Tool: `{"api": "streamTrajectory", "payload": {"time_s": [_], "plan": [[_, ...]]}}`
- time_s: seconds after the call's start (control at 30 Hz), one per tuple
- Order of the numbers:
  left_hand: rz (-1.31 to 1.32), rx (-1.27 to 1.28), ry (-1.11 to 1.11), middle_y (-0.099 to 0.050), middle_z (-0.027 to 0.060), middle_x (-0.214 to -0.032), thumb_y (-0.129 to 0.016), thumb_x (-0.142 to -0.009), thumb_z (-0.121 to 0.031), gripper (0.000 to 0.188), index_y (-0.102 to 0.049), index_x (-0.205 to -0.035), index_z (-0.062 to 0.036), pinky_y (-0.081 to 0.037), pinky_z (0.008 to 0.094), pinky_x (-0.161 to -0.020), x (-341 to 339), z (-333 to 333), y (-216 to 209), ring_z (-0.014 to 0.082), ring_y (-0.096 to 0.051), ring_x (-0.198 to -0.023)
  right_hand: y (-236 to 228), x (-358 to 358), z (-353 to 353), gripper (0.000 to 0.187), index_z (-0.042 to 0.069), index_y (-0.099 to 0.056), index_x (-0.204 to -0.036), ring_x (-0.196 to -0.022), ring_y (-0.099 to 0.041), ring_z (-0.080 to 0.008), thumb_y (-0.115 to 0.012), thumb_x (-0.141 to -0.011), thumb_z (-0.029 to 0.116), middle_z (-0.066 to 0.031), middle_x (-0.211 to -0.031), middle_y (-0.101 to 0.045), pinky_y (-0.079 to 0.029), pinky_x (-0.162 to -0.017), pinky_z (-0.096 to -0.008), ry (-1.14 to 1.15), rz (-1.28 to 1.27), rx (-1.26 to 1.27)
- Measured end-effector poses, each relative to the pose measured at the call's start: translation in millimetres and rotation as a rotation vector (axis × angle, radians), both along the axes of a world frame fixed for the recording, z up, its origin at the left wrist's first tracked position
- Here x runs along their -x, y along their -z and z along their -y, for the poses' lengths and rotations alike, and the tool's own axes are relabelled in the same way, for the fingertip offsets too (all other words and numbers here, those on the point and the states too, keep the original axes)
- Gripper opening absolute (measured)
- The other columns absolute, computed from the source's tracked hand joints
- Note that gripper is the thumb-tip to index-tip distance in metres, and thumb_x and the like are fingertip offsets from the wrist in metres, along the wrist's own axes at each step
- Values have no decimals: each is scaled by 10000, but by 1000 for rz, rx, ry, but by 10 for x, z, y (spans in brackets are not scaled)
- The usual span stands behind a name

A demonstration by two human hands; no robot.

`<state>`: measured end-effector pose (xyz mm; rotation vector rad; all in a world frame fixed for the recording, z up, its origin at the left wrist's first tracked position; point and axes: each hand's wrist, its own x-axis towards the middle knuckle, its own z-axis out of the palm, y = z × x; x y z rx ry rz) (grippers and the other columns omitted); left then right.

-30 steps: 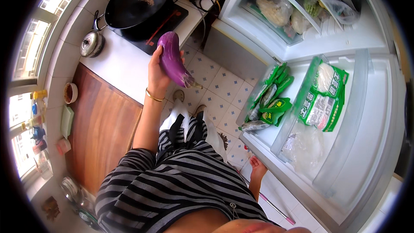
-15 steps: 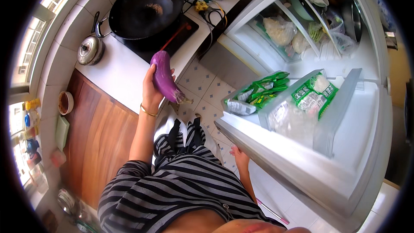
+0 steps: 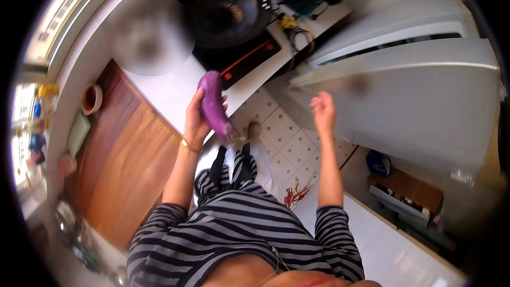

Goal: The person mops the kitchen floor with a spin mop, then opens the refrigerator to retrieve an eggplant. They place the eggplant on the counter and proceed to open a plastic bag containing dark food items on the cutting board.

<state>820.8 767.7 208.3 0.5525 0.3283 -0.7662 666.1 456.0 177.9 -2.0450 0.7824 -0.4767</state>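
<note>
My left hand [image 3: 197, 118] is closed around a long purple eggplant [image 3: 213, 101], holding it over the counter's front edge with its stem end toward me. My right hand [image 3: 323, 111] is raised in front of the grey fridge door [image 3: 409, 106]. Its fingers are loosely bent and slightly apart, with nothing in them. The door stands nearly closed, with a narrow dark gap along its upper edge. What the fridge holds is hidden behind it.
A black wok [image 3: 226, 13] sits on an induction cooker [image 3: 252, 58] at the far side. A wooden board [image 3: 127, 165] covers the left counter, with a small bowl [image 3: 92, 99] by the wall. A blurred round patch hides part of the counter. A cardboard box [image 3: 409, 188] stands low at right.
My right hand has come up from low beside the door, which has swung from wide open to nearly closed. The eggplant stays in my left hand. The view has turned slightly.
</note>
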Motion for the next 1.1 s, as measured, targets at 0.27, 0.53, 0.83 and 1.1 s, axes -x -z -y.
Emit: {"api": "streamTrajectory", "payload": {"time_s": [0.27,0.53,0.83,1.1], "plan": [[-30,-11,-284,-497,190,-1077,-474,-842,-298,475,-387,-1179,24,-444,436,-824,108,-368,484,309,-521,-966,-114,-719,947,119,-34,-587,-829,-763,-631,-185,-513,-784,48,-128,-801,-643,-476,-680,-254,148,125,185],[-123,-268,-510,-436,147,-1098,-520,-816,-301,499,-336,-1200,-40,-440,453,-807,31,-614,1061,316,-499,-954,7,-825,688,123,77,-600,-819,-677,-623,-184,-542,-733,12,-48,-746,-636,-482,-583,-282,-145,172,866],[104,-772,-745,-538,68,-865,-627,-752,-153,372,-465,-1055,-8,-464,277,-682,-435,-576,1863,160,-524,-778,505,-825,209,146,23,-577,-865,-681,-621,-176,-480,-772,-34,-85,-747,-621,-486,-603,-278,-493,41,232],[31,-1184,-507,-382,166,-1210,-631,-731,-333,640,-384,-1233,-22,-380,328,-893,-494,-799,2564,245,-413,-1093,1108,-857,-1002,143,33,-569,-889,-674,-624,-181,-469,-791,3,-100,-758,-625,-489,-612,-276,-842,-145,-132]]}}
